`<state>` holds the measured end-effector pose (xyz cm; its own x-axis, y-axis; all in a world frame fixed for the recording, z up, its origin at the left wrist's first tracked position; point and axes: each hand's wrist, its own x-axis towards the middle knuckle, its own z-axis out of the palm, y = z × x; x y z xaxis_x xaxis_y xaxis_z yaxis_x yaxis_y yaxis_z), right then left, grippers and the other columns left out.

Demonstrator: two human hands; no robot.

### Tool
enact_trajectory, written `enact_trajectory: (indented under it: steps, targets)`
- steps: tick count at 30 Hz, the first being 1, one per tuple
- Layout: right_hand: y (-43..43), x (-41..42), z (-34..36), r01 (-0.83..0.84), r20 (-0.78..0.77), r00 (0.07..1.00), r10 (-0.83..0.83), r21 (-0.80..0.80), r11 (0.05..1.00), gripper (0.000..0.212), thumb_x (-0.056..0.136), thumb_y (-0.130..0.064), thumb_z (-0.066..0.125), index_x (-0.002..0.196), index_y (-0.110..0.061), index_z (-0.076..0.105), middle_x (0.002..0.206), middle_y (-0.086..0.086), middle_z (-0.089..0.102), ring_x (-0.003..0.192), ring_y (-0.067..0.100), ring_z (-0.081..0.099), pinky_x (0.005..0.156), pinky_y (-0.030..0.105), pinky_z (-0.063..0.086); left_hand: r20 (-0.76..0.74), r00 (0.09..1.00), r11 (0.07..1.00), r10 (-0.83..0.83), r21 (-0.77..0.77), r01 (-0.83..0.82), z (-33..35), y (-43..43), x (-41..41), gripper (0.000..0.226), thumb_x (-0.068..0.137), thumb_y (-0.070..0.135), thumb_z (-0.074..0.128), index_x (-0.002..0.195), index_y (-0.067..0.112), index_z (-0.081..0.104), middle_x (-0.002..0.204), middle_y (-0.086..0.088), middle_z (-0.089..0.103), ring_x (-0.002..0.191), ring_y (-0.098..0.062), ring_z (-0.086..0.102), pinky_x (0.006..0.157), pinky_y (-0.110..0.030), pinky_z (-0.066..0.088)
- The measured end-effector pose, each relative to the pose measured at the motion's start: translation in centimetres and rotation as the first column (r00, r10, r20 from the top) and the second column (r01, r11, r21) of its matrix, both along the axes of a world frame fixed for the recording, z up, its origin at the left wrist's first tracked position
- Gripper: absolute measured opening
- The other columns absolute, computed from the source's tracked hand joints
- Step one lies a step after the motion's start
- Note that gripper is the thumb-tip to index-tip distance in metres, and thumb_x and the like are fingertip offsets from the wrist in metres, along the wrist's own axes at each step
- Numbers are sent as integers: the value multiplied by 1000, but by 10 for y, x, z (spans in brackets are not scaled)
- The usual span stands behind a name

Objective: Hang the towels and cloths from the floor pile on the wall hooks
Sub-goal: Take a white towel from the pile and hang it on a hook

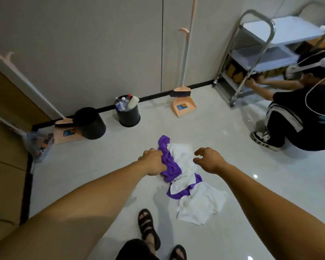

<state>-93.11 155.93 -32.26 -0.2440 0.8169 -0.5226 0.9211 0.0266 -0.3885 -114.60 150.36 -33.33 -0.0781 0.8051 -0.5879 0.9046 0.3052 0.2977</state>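
The pale tiled floor [101, 175] fills most of the frame, and at its centre lies the pile [195, 201] of white towels and purple cloths. My left hand [154, 162] grips the purple cloth [172, 166] at the pile's upper left. My right hand [208, 159] hovers just above a white towel [182, 156], fingers loosely curled, holding nothing.

Clenched left hand [154, 162], slack right hand [209, 160]
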Motion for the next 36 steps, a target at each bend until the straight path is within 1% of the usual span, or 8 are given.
enact_trajectory:
  steps: [3,11,18,23,27,30,33,36]
  targets:
    - [12,27,-34,111,23,994,-111,-34,993,42,92,-34,57,130,-18,56,130,7,59,113,24,59,94,34,47,40,996,996,-77,-52,80,-37,36,22,41,81,39,62,115,17,53,127,-9,48,114,-31,48,95,-43,46]
    - [25,92,-181,304,116,951,-285,-197,932,44,92,-34,53,133,-19,54,134,7,56,117,25,57,98,37,47,164,975,955,-153,-231,189,-192,80,95,53,85,32,59,133,11,47,137,-13,44,123,-32,45,102,-39,41]
    - [20,117,-410,364,133,931,-339,-321,874,48,94,-37,50,138,-17,48,137,5,53,121,25,54,99,34,46,139,982,947,-128,-276,162,-400,98,136,51,85,35,60,131,15,48,139,-9,44,122,-30,46,96,-39,43]
    - [6,124,-580,421,218,905,-364,-357,834,44,96,-42,43,129,-14,50,129,6,56,116,26,54,81,33,40,160,984,939,-83,-318,131,-545,87,145,42,84,33,59,122,16,52,123,-6,54,105,-26,56,90,-40,49]
    - [1,116,-677,470,269,878,-395,-332,818,54,93,-56,41,124,-12,49,122,8,58,111,29,56,83,36,43,158,986,929,-62,-352,115,-626,65,136,51,88,33,58,134,16,46,134,-6,49,118,-25,52,97,-38,45]
    - [-1,104,-719,479,304,870,-389,-334,811,54,91,-56,46,121,-11,50,119,8,57,111,30,56,86,36,43,153,986,925,-62,-363,115,-659,55,131,54,90,34,58,139,15,42,140,-5,45,125,-23,47,99,-34,41]
    - [0,99,-728,503,330,852,-407,-302,809,28,91,-26,46,114,-12,53,119,8,59,107,29,58,82,32,41,159,986,922,-49,-373,106,-667,50,125,54,90,32,57,139,15,42,141,-5,43,126,-22,45,100,-33,39]
    - [-1,99,-690,570,242,821,-517,-302,764,24,93,-31,44,103,-10,52,112,13,61,103,34,58,81,33,40,165,985,921,-42,-377,102,-643,52,124,54,90,31,57,139,14,41,141,-7,42,125,-23,45,101,-33,39]
